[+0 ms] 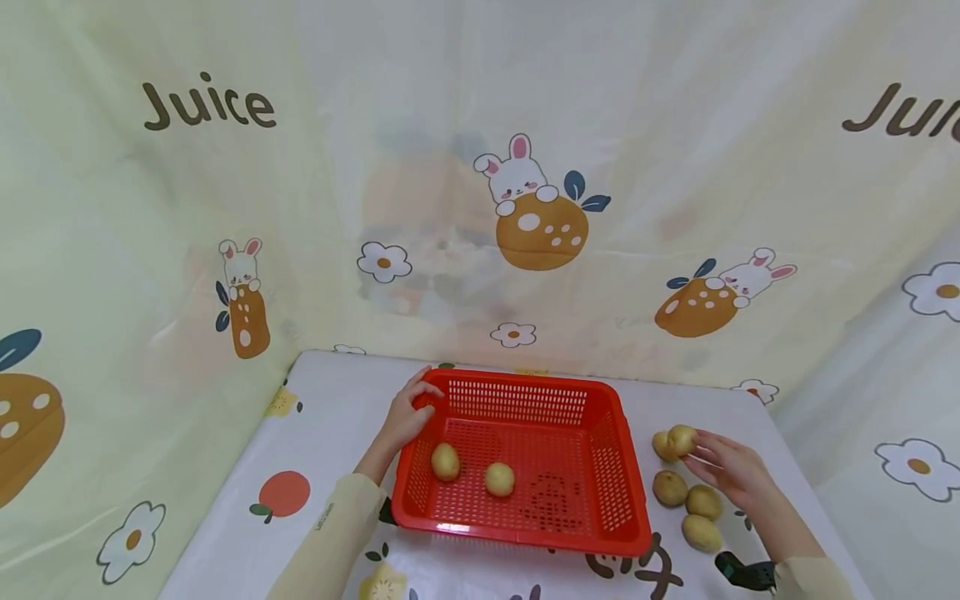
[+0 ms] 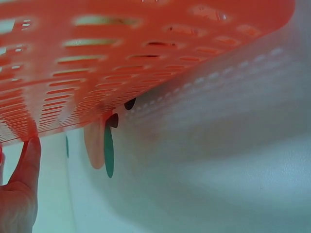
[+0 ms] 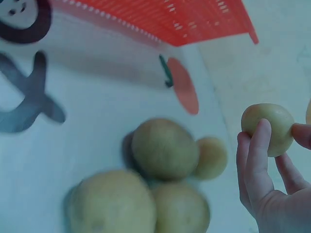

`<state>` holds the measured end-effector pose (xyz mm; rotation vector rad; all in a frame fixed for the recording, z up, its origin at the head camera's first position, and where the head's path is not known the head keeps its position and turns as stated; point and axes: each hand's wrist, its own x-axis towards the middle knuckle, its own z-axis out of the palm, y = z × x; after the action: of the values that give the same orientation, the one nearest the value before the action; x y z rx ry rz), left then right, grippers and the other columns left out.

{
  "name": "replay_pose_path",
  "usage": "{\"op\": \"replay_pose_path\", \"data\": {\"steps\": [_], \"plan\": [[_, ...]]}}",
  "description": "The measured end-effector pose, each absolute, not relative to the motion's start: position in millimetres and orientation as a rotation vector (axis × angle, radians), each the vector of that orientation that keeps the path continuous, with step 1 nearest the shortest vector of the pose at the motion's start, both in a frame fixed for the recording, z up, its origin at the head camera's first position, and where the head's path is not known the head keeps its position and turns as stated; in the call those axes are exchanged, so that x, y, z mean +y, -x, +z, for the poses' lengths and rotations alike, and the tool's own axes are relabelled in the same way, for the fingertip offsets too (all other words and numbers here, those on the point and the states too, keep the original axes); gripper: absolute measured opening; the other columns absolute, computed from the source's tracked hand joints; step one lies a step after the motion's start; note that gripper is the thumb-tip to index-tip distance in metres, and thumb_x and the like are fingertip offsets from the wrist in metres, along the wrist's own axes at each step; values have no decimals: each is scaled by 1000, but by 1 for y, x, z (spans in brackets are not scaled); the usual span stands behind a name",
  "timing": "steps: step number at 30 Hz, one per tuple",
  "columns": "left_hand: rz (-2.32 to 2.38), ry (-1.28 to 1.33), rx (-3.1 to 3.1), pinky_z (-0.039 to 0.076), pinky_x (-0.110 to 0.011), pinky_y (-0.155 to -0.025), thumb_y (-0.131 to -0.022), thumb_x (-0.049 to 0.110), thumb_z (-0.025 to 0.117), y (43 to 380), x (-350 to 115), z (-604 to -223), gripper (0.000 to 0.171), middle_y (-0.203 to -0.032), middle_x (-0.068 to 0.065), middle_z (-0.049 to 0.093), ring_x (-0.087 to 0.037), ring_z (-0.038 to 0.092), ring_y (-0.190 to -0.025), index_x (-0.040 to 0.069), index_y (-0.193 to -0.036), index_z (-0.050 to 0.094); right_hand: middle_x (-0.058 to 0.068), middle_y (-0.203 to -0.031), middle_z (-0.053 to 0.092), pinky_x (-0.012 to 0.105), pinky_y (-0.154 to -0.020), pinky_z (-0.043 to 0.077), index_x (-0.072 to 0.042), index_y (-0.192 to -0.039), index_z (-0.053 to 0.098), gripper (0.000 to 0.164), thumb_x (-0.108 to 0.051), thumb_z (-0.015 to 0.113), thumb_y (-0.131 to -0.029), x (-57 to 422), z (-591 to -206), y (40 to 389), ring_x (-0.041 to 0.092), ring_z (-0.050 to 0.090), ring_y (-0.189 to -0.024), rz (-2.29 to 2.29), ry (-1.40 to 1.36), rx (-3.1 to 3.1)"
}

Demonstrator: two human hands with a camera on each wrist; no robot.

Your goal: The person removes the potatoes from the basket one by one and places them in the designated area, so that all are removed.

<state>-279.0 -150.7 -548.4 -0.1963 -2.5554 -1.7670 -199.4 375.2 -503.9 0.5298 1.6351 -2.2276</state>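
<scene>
A red plastic basket (image 1: 626, 450) with slotted walls sits on the table, two yellow potatoes (image 1: 446, 462) lying apart on the left side of its floor. My left hand (image 1: 407, 417) grips the basket's left rim near the far corner, with fingers over the edge; in the left wrist view a finger (image 2: 30, 162) presses against the slotted wall. To the right of the basket, my right hand (image 1: 731, 471) holds a small potato (image 3: 272, 130) between thumb and fingers, raised above the table. Below and beside that hand, several other potatoes (image 1: 670, 488) lie close together on the cloth.
A white tablecloth (image 1: 337, 417) printed with fruit and lettering covers the table. Behind and on both sides hang pale curtains (image 1: 442, 317) with rabbit, flower and fruit prints. A dark strap device (image 1: 742, 572) is on the right wrist.
</scene>
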Motion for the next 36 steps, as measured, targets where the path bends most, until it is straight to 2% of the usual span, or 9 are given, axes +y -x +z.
{"op": "replay_pose_path", "data": {"steps": [2, 8, 12, 24, 26, 29, 32, 34, 36], "plan": [[-1764, 220, -2546, 34, -54, -110, -84, -4, 54, 276, -150, -542, 24, -157, -5, 36, -33, 29, -144, 2, -102, 69, -4, -92, 67, 32, -86, 55, -25, -86, 69, 23, -15, 54, -100, 382, -507, 194, 14, 69, -87, -2255, -535, 1607], [-1767, 245, -2527, 33, -57, -110, -84, -6, 54, 278, -150, -540, 24, -158, -12, 33, -37, 26, -145, 0, -102, 68, -5, -89, 69, 30, -85, 56, -26, -81, 70, 27, -15, 54, -100, 403, -514, 185, 12, 69, -85, -2298, -586, 1582], [-1763, 224, -2536, 32, -56, -110, -84, -5, 54, 279, -151, -546, 24, -157, -7, 35, -35, 27, -145, 2, -101, 69, -6, -87, 69, 31, -85, 56, -25, -79, 70, 27, -16, 55, -100, 415, -518, 183, 12, 69, -83, -2318, -671, 1536], [-1756, 215, -2547, 35, -54, -110, -83, -5, 54, 272, -148, -546, 24, -157, -7, 36, -35, 29, -144, 4, -100, 69, -2, -80, 67, 29, -87, 55, -22, -72, 66, 28, -14, 57, -98, 439, -548, 183, 14, 69, -78, -2354, -872, 1470], [-1761, 216, -2545, 37, -54, -108, -83, -5, 54, 272, -148, -546, 24, -157, -7, 36, -35, 29, -144, 5, -100, 69, -1, -80, 67, 29, -85, 55, -20, -77, 64, 23, -13, 58, -97, 440, -553, 183, 14, 69, -78, -2343, -891, 1502], [-1775, 221, -2540, 39, -54, -106, -84, -5, 54, 272, -148, -546, 25, -157, -7, 35, -36, 30, -144, 5, -100, 69, -1, -78, 66, 28, -83, 56, -14, -95, 58, 2, -14, 58, -97, 440, -559, 184, 14, 69, -77, -2320, -941, 1565], [-1778, 226, -2534, 37, -55, -107, -84, -6, 54, 273, -148, -546, 25, -157, -7, 35, -36, 29, -144, 5, -100, 69, -2, -76, 66, 29, -82, 57, -14, -103, 53, 11, -15, 61, -96, 437, -561, 184, 13, 69, -76, -2291, -977, 1636], [-1771, 233, -2531, 35, -55, -108, -83, -6, 53, 273, -148, -545, 25, -157, -7, 36, -36, 29, -144, 5, -99, 69, -3, -76, 67, 29, -80, 57, -18, -95, 60, 4, -14, 61, -95, 435, -561, 184, 13, 69, -75, -2266, -971, 1683], [-1756, 237, -2533, 34, -56, -109, -83, -6, 53, 274, -148, -545, 26, -157, -7, 36, -36, 29, -144, 6, -99, 69, -5, -76, 68, 29, -77, 58, -23, -81, 65, 17, -12, 62, -94, 433, -559, 184, 12, 69, -75, -2251, -933, 1718]]}}
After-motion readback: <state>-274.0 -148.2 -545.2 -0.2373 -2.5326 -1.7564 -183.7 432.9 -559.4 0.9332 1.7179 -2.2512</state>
